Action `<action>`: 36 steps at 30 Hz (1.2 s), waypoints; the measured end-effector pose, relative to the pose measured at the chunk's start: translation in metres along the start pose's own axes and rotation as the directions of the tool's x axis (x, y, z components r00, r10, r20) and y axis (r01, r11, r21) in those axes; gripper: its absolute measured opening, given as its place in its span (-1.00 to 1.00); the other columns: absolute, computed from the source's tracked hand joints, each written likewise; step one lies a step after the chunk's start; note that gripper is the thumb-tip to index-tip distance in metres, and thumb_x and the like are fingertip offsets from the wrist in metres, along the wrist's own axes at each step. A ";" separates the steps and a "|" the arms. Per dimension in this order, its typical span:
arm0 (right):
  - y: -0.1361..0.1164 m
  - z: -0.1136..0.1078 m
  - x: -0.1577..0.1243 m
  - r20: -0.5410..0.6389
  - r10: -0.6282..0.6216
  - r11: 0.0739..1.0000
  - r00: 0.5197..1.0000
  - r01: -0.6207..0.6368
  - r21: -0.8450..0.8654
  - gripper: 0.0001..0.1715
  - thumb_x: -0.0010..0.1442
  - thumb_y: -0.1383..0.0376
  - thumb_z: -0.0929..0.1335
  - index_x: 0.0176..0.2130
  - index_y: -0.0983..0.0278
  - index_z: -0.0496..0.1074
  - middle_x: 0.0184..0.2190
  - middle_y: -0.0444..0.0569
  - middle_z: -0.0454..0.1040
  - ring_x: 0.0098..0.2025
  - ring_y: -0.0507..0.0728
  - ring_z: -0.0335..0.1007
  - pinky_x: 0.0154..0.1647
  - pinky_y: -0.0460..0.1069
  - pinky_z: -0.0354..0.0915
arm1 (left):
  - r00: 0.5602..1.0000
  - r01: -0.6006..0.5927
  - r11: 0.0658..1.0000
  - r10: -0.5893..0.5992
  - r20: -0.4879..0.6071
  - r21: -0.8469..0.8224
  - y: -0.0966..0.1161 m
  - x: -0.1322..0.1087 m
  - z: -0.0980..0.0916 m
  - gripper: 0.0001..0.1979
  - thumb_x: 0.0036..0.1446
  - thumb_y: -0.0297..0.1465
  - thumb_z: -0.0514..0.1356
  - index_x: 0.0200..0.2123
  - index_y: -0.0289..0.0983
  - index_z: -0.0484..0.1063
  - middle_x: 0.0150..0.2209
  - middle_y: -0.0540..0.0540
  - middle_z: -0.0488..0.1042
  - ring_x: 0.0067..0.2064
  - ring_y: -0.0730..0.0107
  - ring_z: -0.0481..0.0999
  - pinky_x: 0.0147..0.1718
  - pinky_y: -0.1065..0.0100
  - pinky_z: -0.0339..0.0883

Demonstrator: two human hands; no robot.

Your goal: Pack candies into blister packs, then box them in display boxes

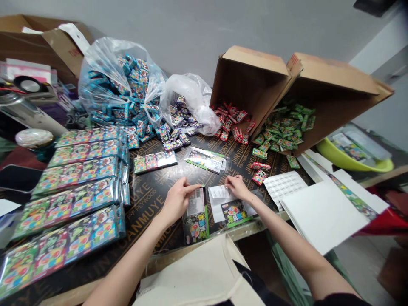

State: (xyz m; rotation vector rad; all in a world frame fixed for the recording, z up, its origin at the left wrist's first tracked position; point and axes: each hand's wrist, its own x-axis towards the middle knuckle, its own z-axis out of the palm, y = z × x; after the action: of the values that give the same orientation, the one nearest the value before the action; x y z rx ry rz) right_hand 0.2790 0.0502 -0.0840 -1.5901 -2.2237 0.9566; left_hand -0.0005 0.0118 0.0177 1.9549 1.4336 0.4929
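My left hand (178,199) rests at the upper left of a flat printed packet (196,225), dark with green edges. Its index finger stretches across the packet's top edge, and the other fingers are partly curled. A pale label (195,202) lies on the packet's upper half. My right hand (237,187) pinches the edge of a small white sticker sheet (220,192). Beneath that sheet lies a second printed packet (235,212), partly covered. Just beyond my hands are a clear-wrapped packet (205,160) and a row of small boxes (155,162).
Stacks of wrapped box sets (76,231) fill the left. Behind stand a bag of blue boxes (121,85), a bag of purple ones (185,102), and cartons with red boxes (231,119) and green boxes (283,129). A label sheet (284,187) and white cards (325,210) lie right.
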 end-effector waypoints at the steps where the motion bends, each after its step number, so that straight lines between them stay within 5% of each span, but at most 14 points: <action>1: 0.000 -0.003 0.001 0.008 0.004 1.000 1.000 -0.004 0.017 -0.92 0.07 0.40 0.27 -0.46 0.29 0.28 -0.54 -0.16 0.38 -0.44 0.03 0.25 -0.16 0.01 0.02 | 1.000 0.002 1.000 -0.002 -0.013 -0.022 0.000 0.000 0.000 -0.65 0.11 -0.52 -0.02 -0.15 -0.17 0.47 -0.41 -0.05 0.22 -0.35 0.41 0.29 -0.35 0.40 0.19; 6: -0.024 -0.025 0.013 -0.031 -0.010 0.991 0.999 0.014 0.129 -0.88 0.10 0.31 0.25 -0.46 0.29 0.27 -0.43 -0.09 0.37 -0.35 0.05 0.27 -0.23 -0.02 0.12 | 0.988 0.043 0.984 -0.067 -0.141 -0.170 -0.001 -0.003 -0.001 -0.86 0.03 -0.47 0.13 -0.33 -0.29 0.47 -0.41 -0.05 0.37 -0.34 0.41 0.37 -0.32 0.38 0.23; 10: -0.082 -0.042 0.028 -0.077 -0.077 0.857 0.994 0.105 0.504 -0.84 0.06 0.24 0.32 -0.44 0.29 0.27 -0.45 -0.11 0.33 -0.37 0.04 0.26 -0.28 -0.04 0.18 | 0.969 0.079 0.976 -0.123 -0.215 -0.202 -0.003 -0.004 0.001 -0.96 -0.07 -0.45 0.21 -0.48 -0.31 0.41 -0.47 -0.05 0.44 -0.39 0.40 0.40 -0.37 0.38 0.24; 13: -0.125 -0.045 0.037 0.060 -0.187 0.715 0.981 0.094 0.693 -0.70 -0.01 0.23 0.38 -0.27 0.26 0.27 -0.47 -0.16 0.32 -0.40 0.01 0.25 -0.34 -0.07 0.18 | 0.969 0.071 0.974 -0.118 -0.215 -0.216 -0.002 -0.004 -0.001 -0.95 -0.09 -0.46 0.20 -0.53 -0.32 0.39 -0.50 -0.04 0.44 -0.42 0.40 0.40 -0.39 0.38 0.25; 17: -0.153 -0.036 0.046 0.231 -0.339 0.684 0.912 0.070 0.726 -0.59 0.00 0.25 0.38 -0.15 0.25 0.21 -0.51 -0.21 0.30 -0.47 -0.03 0.21 -0.43 -0.13 0.13 | 0.974 0.078 0.972 -0.122 -0.193 -0.224 0.005 -0.004 -0.008 -0.92 -0.17 -0.55 0.14 -0.51 -0.33 0.40 -0.48 -0.03 0.44 -0.40 0.40 0.41 -0.35 0.39 0.25; 22: -0.155 -0.026 0.053 0.286 -0.366 0.716 0.886 0.072 0.695 -0.61 -0.01 0.33 0.36 -0.16 0.27 0.19 -0.55 -0.24 0.30 -0.52 -0.05 0.20 -0.47 -0.15 0.11 | 0.968 0.110 0.964 -0.159 -0.196 -0.241 0.009 -0.005 -0.010 -0.96 -0.15 -0.49 0.16 -0.52 -0.33 0.40 -0.49 -0.03 0.45 -0.40 0.38 0.43 -0.35 0.38 0.25; 27: -0.153 -0.011 0.054 0.221 -0.314 0.794 0.923 0.128 0.594 -0.61 -0.08 0.45 0.34 -0.20 0.25 0.22 -0.57 -0.26 0.28 -0.52 -0.05 0.22 -0.49 -0.16 0.10 | 0.941 0.173 0.955 -0.233 -0.246 -0.242 0.005 -0.006 0.001 -0.94 -0.11 -0.43 0.21 -0.52 -0.32 0.39 -0.50 -0.01 0.46 -0.43 0.42 0.42 -0.39 0.40 0.24; 31: -0.140 0.007 0.058 0.154 -0.132 0.805 0.979 0.015 0.593 -0.46 -0.11 0.40 0.38 -0.11 0.21 0.17 -0.52 -0.26 0.27 -0.54 -0.06 0.20 -0.52 -0.15 0.14 | 0.945 0.141 0.962 -0.202 -0.258 -0.235 0.002 -0.007 0.003 -0.81 -0.07 -0.43 0.22 -0.30 -0.29 0.40 -0.45 0.01 0.43 -0.40 0.44 0.42 -0.37 0.41 0.26; 36: -0.088 0.001 0.059 -0.025 0.102 0.965 0.994 -0.093 0.245 -0.71 0.04 0.37 0.29 -0.17 0.23 0.28 -0.41 -0.12 0.31 -0.42 0.02 0.25 -0.39 -0.07 0.18 | 0.974 0.113 0.993 -0.119 -0.195 -0.041 -0.014 -0.013 -0.009 -0.76 0.13 -0.35 0.03 -0.29 -0.29 0.47 -0.38 -0.09 0.37 -0.31 0.37 0.42 -0.28 0.34 0.29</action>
State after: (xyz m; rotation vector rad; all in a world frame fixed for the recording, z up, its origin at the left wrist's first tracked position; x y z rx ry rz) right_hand 0.1904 0.0870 -0.0393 -1.6020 -1.9315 1.1659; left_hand -0.0202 0.0049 0.0156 1.8273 1.6436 0.6649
